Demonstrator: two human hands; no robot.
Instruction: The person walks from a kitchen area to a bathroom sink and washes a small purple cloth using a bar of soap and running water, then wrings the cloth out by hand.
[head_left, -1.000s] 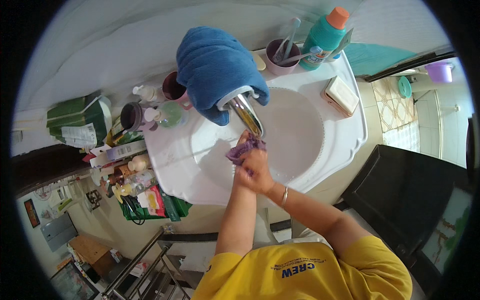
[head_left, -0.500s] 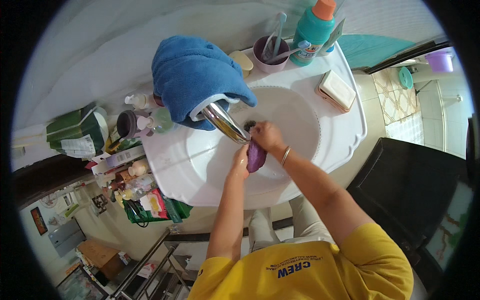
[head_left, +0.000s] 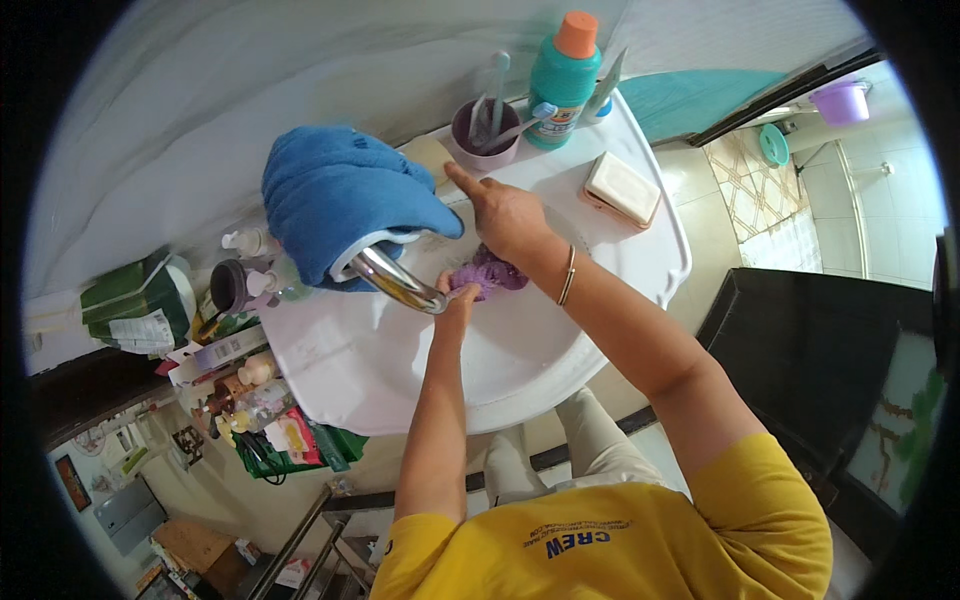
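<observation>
A bunched purple cloth (head_left: pixel 495 276), gauzy-looking, is in my left hand (head_left: pixel 455 305), low over the sink. The curved chrome spout (head_left: pixel 400 282) is right beside that hand. My right hand (head_left: pixel 508 218) is above the cloth, its index finger stretched toward a cream-coloured rounded object (head_left: pixel 428 157) at the back of the basin. I cannot tell whether the fingertip touches it. The right hand's other fingers are partly hidden. A blue towel (head_left: pixel 345 205) is draped over the base of the spout. Below both hands is the white sink (head_left: pixel 515 345).
At the back stand a purple cup (head_left: pixel 485 145) with toothbrushes and a teal bottle (head_left: pixel 565 85) with an orange cap. A soap bar (head_left: pixel 622 186) sits in a dish on the right. Several pump bottles (head_left: pixel 265 262) crowd the left edge, above a green basket (head_left: pixel 310 455).
My right hand has left the cloth and moved toward the back of the basin, finger extended. The cloth is now bunched up rather than hanging. The whole view has shifted slightly.
</observation>
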